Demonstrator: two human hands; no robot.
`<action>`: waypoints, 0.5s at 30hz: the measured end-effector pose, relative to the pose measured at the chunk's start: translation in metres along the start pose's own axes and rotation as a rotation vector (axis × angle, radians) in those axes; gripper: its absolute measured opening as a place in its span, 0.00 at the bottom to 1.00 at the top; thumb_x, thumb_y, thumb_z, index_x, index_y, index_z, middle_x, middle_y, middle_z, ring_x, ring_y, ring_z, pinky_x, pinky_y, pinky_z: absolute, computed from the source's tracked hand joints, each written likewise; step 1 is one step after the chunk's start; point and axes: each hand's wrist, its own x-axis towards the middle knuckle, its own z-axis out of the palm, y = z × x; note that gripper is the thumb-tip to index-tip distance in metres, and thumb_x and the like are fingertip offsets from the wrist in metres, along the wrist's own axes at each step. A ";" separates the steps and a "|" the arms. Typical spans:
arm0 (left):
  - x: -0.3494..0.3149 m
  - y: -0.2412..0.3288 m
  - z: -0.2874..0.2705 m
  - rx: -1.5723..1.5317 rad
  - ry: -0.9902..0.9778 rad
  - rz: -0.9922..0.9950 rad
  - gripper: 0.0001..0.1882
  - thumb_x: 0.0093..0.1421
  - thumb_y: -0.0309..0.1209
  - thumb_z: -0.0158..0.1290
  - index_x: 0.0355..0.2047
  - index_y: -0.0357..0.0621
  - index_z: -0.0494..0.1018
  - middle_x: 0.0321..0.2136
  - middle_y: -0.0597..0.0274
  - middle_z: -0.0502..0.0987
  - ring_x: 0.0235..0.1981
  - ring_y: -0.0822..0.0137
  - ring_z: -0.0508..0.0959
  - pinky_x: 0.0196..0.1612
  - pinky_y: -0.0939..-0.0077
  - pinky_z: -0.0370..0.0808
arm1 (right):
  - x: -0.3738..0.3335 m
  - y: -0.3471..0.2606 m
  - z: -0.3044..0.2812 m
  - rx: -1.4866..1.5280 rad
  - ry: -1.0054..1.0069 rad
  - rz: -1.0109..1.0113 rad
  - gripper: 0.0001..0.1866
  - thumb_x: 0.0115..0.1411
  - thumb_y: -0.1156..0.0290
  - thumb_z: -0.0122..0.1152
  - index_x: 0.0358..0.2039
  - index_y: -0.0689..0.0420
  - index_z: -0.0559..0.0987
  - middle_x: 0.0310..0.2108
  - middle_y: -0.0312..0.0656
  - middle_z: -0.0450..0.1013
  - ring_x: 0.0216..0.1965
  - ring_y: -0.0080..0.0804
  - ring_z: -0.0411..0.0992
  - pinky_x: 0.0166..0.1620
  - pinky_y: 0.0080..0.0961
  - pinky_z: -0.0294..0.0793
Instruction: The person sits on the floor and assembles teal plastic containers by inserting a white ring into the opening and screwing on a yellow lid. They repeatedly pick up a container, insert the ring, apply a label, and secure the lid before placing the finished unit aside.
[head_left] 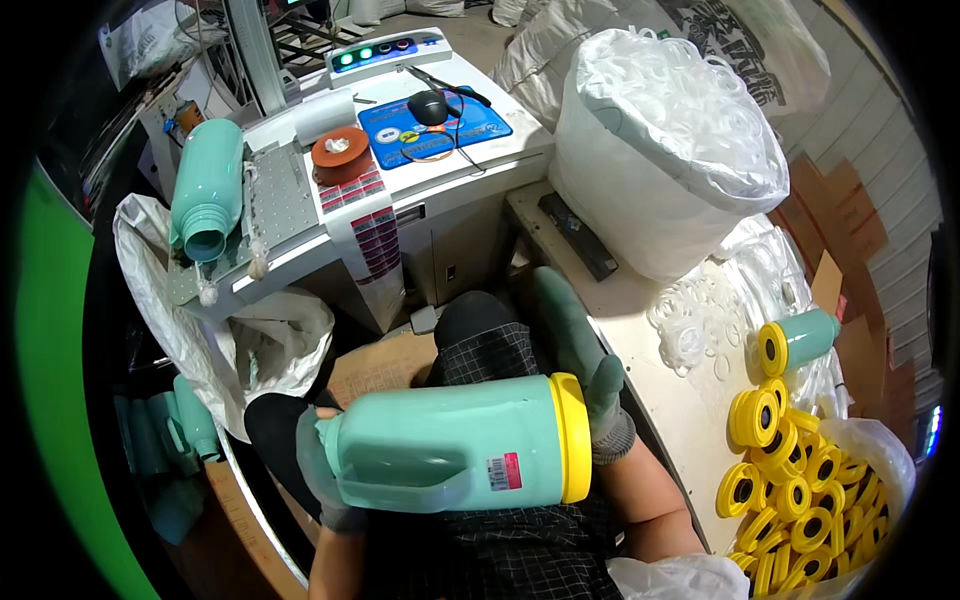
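A teal plastic jug with a moulded handle lies sideways above my lap. A yellow base ring is on its right end, and a small barcode sticker is on its side. My gloved left hand is wrapped round the jug's narrow left end, its fingers partly hidden behind it. My gloved right hand is open beside the yellow ring, fingers stretched away from me and the palm at the ring's edge; whether it presses on the ring I cannot tell.
On the bench, a second teal bottle lies at left, near an orange tape roll and a blue mat. At right stand a white sack of clear rings, many yellow rings and a yellow-based bottle.
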 end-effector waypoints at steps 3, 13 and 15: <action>0.001 0.004 0.000 -0.191 0.029 -0.083 0.09 0.76 0.33 0.43 0.45 0.44 0.72 0.36 0.66 0.78 0.33 0.74 0.80 0.37 0.79 0.79 | -0.001 -0.027 -0.017 0.223 0.085 0.137 0.56 0.69 0.25 0.28 0.78 0.63 0.49 0.78 0.57 0.48 0.79 0.45 0.48 0.78 0.40 0.45; 0.007 0.028 0.024 -0.544 -0.063 -0.327 0.11 0.75 0.35 0.47 0.50 0.44 0.72 0.38 0.62 0.78 0.39 0.69 0.82 0.43 0.73 0.82 | -0.033 0.018 -0.061 0.117 0.301 0.061 0.58 0.66 0.20 0.23 0.78 0.59 0.50 0.80 0.50 0.47 0.80 0.42 0.42 0.79 0.41 0.33; 0.015 0.006 -0.008 -0.819 -0.238 -0.442 0.15 0.75 0.42 0.45 0.48 0.48 0.76 0.42 0.56 0.80 0.40 0.63 0.83 0.46 0.67 0.82 | -0.040 0.021 -0.068 1.227 0.086 -0.056 0.57 0.68 0.22 0.22 0.78 0.60 0.50 0.79 0.50 0.47 0.80 0.42 0.44 0.79 0.42 0.37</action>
